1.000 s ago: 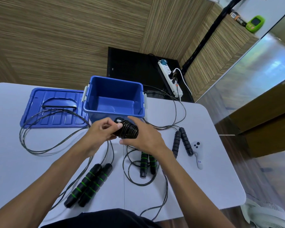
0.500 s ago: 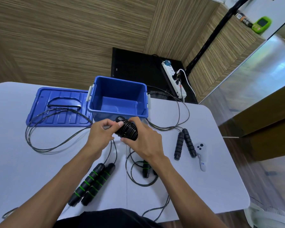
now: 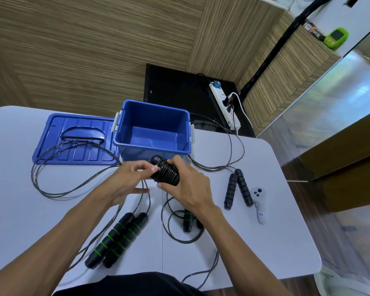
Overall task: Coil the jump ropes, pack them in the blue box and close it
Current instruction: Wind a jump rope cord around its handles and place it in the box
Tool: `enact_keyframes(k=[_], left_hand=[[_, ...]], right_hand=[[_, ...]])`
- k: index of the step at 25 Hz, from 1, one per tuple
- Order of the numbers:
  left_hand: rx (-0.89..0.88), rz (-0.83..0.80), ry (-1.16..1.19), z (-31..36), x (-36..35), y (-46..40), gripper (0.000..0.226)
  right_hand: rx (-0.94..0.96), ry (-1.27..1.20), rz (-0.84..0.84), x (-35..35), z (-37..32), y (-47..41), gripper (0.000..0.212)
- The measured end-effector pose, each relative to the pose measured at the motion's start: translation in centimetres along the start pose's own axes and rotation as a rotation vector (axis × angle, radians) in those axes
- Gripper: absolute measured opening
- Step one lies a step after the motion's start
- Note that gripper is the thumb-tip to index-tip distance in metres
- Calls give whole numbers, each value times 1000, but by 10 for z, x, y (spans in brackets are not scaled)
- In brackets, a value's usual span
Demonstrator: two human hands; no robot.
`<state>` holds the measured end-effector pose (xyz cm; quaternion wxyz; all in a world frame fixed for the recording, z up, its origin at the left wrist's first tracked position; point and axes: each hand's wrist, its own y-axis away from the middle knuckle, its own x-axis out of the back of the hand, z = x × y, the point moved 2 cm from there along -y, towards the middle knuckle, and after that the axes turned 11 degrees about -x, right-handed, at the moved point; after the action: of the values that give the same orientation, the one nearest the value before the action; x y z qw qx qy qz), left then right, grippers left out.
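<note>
Jump rope bundle [image 3: 166, 174], tightly wound in black coils, sits between both hands just in front of the open blue box [image 3: 152, 130]: the right hand [image 3: 186, 186] wraps fingers and thumb around it, while the left hand [image 3: 129, 180] pinches its near end with fingertips. The box lid [image 3: 73, 139] lies flat left of the box (a loose cord crosses it). 3 more handle pairs rest on the white table [image 3: 19, 210]: green-banded handles [image 3: 117, 240], short green handles [image 3: 188, 221] and plain black handles [image 3: 236, 189]
</note>
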<state>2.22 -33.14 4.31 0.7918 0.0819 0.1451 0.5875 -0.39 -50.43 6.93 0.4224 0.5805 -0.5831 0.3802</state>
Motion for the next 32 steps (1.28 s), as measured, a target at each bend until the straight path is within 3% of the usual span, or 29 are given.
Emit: enact_keyframes(k=[6, 12, 15, 18, 22, 27, 32], left_hand=[[-41, 71, -99, 9, 2, -2, 21], [-190, 359, -56, 9, -5, 0, 16], [-347, 396, -221, 8, -13, -3, 15], [-463, 456, -576, 10, -14, -2, 10], [-586, 439, -902, 14, -17, -4, 10], [-682, 371, -984, 17, -17, -5, 3], [-729, 319, -1103, 7, -20, -7, 14]], right_hand=[[25, 19, 33, 2, -4, -4, 53], [-4, -8, 34, 1, -8, -3, 53], [-40, -7, 25, 1, -4, -2, 52], [-35, 8, 25, -1, -3, -2, 53], [-39, 32, 39, -1, -3, -3, 53], [-45, 33, 38, 0, -3, -2, 53], [-88, 8, 46, 3, -2, -3, 53]])
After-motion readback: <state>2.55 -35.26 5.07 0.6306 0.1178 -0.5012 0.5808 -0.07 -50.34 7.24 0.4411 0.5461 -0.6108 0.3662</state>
